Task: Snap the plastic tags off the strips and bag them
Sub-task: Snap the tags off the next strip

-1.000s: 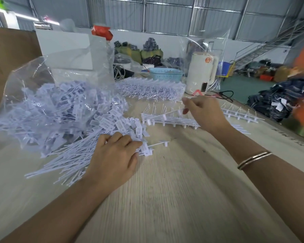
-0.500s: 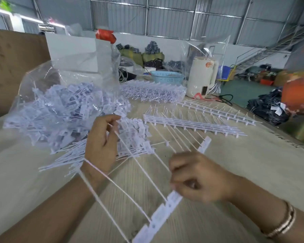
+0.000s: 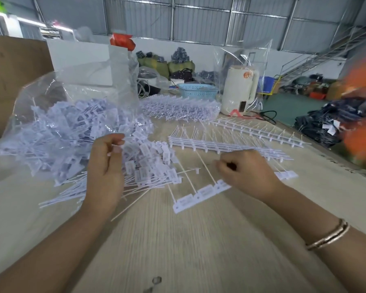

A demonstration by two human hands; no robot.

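Gripping a white plastic strip of rectangular tags (image 3: 201,194) near its middle, the right hand (image 3: 248,173) has its fingers curled round the strip, which hangs tilted just above the pale wooden table (image 3: 199,250), thin stems pointing up and away. Left hand (image 3: 106,172) raised over a loose heap of snapped-off white tags (image 3: 152,166), thumb and fingers pinching one small white tag (image 3: 117,147); the tag's thin stem seems to run down past the palm, blurred. Heap spills from the mouth of a big clear plastic bag (image 3: 72,115) lying on the table at left, packed with more white tags. Two more flat white strips with upright stems (image 3: 220,144) lie on the table behind the right hand, and a dense stack of white strips (image 3: 180,107) sits further back. Thin gold bangles (image 3: 328,234) on right wrist. At the table's far end: light blue plastic basket (image 3: 198,90), cream cylindrical appliance (image 3: 239,90) partly wrapped in clear film. Dark clothing piles at right, blurred.
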